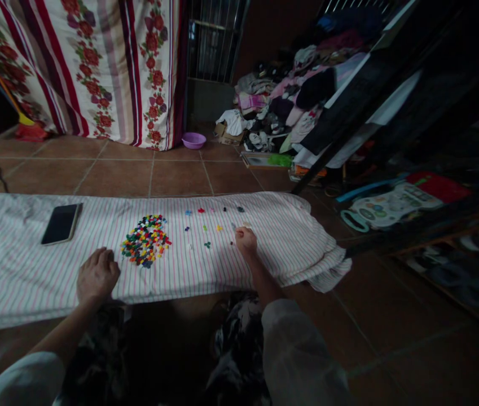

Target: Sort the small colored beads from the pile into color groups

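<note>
A mixed heap of tiny coloured pieces (146,239) lies on the striped cloth (108,211). To its right sit small separate groups sorted by colour, among them blue pieces (188,212), red pieces (201,210), yellow pieces (219,228) and dark green pieces (207,245). My right hand (246,241) is at the right end of these groups, fingers pinched together beside some grey pieces (233,225); what they hold, if anything, is too small to name. My left hand (97,274) rests flat on the cloth, just left of the heap, holding nothing.
A phone (60,224) lies on the cloth at the left. Beyond the cloth are a tiled floor (175,175), a purple basin (194,140), a floral curtain (116,73) and a pile of clothes (281,101). A toy-like panel (391,203) stands at the right.
</note>
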`<action>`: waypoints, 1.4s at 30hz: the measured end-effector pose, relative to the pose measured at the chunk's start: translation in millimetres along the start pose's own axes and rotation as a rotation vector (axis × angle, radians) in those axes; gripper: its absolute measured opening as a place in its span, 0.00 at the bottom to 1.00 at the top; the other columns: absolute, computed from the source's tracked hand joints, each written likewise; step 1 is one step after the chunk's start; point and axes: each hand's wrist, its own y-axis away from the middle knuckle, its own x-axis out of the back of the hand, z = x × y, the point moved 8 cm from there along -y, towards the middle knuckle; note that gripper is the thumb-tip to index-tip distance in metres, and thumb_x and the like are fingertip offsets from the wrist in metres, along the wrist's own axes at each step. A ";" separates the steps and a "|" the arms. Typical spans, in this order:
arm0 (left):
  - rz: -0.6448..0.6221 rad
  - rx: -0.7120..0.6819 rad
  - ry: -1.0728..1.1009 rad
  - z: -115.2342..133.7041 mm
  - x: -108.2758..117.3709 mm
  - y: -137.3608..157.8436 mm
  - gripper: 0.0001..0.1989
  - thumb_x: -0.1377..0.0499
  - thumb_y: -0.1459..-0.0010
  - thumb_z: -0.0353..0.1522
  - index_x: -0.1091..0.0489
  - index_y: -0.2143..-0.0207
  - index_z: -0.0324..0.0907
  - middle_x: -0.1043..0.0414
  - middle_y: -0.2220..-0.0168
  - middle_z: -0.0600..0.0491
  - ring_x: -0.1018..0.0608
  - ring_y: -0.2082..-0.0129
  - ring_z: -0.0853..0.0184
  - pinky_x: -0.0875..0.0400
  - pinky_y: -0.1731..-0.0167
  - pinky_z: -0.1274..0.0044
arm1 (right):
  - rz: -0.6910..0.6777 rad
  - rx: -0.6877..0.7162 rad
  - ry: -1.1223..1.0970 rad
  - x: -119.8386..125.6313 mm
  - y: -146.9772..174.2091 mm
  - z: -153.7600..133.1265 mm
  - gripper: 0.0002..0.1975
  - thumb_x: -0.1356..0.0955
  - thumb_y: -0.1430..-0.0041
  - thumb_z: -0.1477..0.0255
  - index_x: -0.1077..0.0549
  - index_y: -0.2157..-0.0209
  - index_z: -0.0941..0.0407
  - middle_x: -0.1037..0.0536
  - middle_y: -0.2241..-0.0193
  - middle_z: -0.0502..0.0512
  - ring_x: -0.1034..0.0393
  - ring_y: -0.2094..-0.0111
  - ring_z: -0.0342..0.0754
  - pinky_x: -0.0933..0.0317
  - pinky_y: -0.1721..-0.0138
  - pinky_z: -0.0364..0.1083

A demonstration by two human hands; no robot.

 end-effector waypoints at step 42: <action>-0.449 -0.128 -0.129 13.0 -7.5 79.2 0.34 0.60 0.35 0.46 0.53 0.33 0.36 0.59 0.31 0.36 0.53 0.31 0.45 0.56 0.37 0.54 | -0.340 0.227 -0.294 29.7 170.5 -166.8 0.11 0.37 0.46 0.76 0.22 0.67 0.55 0.22 0.66 0.54 0.27 0.63 0.47 0.34 0.57 0.46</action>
